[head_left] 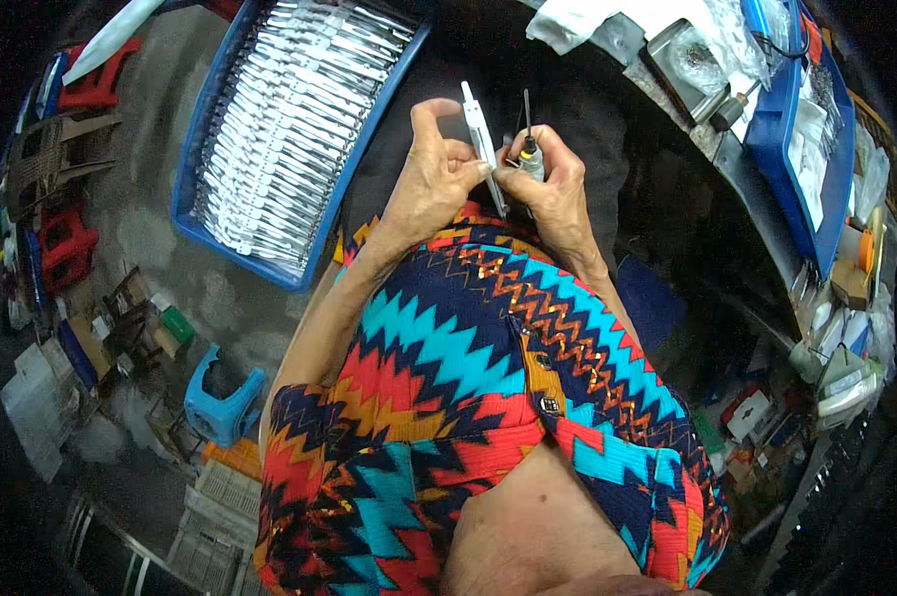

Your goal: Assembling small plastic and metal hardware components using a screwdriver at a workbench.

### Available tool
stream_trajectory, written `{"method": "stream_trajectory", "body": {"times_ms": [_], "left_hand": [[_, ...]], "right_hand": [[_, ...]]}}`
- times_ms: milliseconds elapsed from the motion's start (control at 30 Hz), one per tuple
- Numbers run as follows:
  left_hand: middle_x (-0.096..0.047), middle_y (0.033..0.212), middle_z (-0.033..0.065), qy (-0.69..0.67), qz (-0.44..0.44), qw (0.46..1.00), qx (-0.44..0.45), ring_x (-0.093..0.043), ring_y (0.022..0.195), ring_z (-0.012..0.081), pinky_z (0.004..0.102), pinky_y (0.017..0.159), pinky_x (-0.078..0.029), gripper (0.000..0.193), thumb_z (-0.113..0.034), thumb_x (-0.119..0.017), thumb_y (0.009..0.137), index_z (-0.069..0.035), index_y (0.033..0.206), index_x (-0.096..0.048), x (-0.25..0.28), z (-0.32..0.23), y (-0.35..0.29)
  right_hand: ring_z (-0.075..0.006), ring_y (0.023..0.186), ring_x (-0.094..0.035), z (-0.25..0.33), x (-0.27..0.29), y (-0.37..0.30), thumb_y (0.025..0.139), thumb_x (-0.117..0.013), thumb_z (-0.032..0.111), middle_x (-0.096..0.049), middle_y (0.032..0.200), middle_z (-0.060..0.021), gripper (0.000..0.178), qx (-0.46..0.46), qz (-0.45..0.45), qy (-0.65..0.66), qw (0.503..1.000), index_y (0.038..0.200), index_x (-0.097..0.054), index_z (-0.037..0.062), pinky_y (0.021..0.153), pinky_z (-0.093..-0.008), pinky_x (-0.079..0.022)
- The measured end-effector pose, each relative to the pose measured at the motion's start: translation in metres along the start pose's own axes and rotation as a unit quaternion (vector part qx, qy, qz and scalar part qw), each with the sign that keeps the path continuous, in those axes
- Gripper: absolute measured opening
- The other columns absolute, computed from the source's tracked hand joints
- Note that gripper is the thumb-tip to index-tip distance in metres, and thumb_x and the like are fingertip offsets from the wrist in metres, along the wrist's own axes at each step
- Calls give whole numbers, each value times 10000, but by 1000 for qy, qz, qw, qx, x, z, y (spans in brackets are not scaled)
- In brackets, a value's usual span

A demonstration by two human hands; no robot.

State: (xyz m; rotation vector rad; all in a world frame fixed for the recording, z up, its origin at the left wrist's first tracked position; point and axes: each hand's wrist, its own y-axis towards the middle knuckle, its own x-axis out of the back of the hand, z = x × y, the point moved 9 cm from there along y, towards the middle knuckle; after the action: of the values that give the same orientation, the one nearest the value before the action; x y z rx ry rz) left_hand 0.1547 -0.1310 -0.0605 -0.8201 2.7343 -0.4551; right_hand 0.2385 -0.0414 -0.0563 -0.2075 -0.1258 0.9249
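Observation:
Over my lap, my left hand [434,184] pinches a slim white piece [476,124] between thumb and fingers. The piece is long, with a narrow tip pointing away from me and a dark, metal-looking strip toward its near end. Close beside it on the right, my right hand [553,184] is closed around a small grey tool or bottle [531,159] with a black and yellow collar. A thin dark shaft stands up near that collar; the exact kind cannot be made out. My right thumb is close to the white piece, and contact is unclear.
Left of my hands stands a blue tray [183,199] with rows of similar white and metal pieces [280,129]. Another blue tray [776,149] is at the right, near clear plastic bags [692,60] and a dark-handled tool [732,109]. A light-blue plastic stool [220,407] is at lower left.

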Motion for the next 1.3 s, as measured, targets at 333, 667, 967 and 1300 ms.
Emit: {"method": "stream_trajectory", "body": {"times_ms": [333,667,967,1300], "left_hand": [[-570,864,156,1,-11,1000,-3,-588,800,170,259,683,-495,581,84,-549,786,-55,1221,-191,8,5,-2],[-537,682,24,45,-32,998,-13,-503,594,74,218,508,-405,234,-107,-606,787,-35,969,-477,29,12,11],[-594,709,129,-178,-336,920,-99,-577,551,197,285,479,-474,136,-38,-593,740,43,840,-547,188,-23,-44],[-614,722,146,-293,-568,768,-48,-581,577,229,313,466,-442,145,-22,-606,700,66,813,-589,349,60,-155]], "right_hand": [[-80,665,-506,-10,-7,-1,687,-643,64,-560,730,-22,167,-32,3,30,999,799,-524,32,588,-240,-426],[-78,649,-431,-4,-23,-1,682,-609,42,-471,714,6,156,-7,123,-150,981,795,-502,39,582,-228,-376],[-63,631,-485,-26,-9,15,774,-597,39,-587,797,-43,94,-32,104,32,994,821,-516,34,546,-191,-381],[-82,628,-483,-48,-14,16,772,-589,63,-595,793,-75,94,-89,130,71,985,824,-516,33,568,-214,-387]]}}
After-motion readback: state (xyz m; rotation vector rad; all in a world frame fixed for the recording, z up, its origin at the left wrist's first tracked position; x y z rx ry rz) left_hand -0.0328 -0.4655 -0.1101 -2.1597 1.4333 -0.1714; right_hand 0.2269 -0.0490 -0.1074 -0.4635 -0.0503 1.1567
